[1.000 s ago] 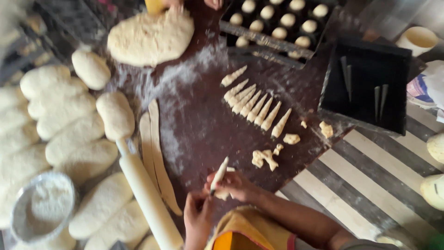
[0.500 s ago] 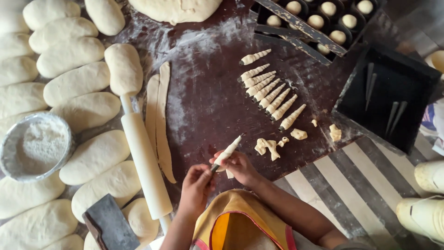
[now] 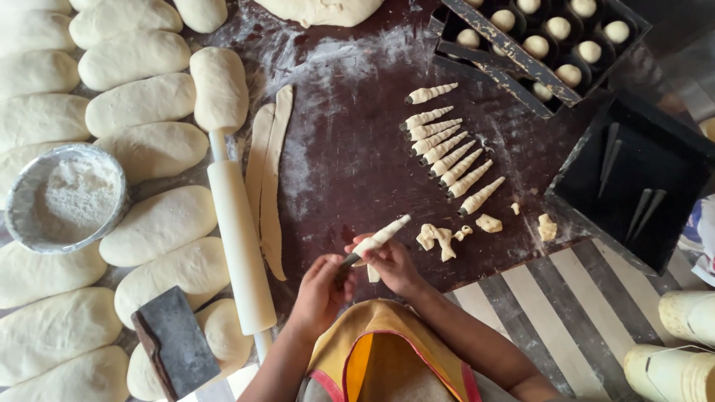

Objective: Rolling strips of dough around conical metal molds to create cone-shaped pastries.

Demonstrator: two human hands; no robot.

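Note:
My left hand [image 3: 322, 286] pinches the dark metal end of a cone mold [image 3: 380, 238] wrapped in a dough strip. My right hand [image 3: 392, 266] grips the same cone from the other side, with a short dough tail hanging under it. Both hands hover over the near edge of the dark floured board [image 3: 350, 171]. Several finished dough-wrapped cones [image 3: 450, 160] lie in a row further out. Small dough scraps [image 3: 438, 238] sit just right of my right hand. Two long dough strips [image 3: 267, 179] lie to the left.
A white rolling pin [image 3: 238, 238] lies left of the strips, its far end under a dough loaf. Many oblong dough loaves [image 3: 149, 100] fill the left side around a flour bowl [image 3: 71, 195]. A scraper [image 3: 175, 342], a black tray with bare cones [image 3: 633, 186] and a tray of dough balls [image 3: 555, 37] stand nearby.
The view has shifted down and left across the table. My hands stayed on the cone, which now lies more level as the dough wrapping reaches further along it.

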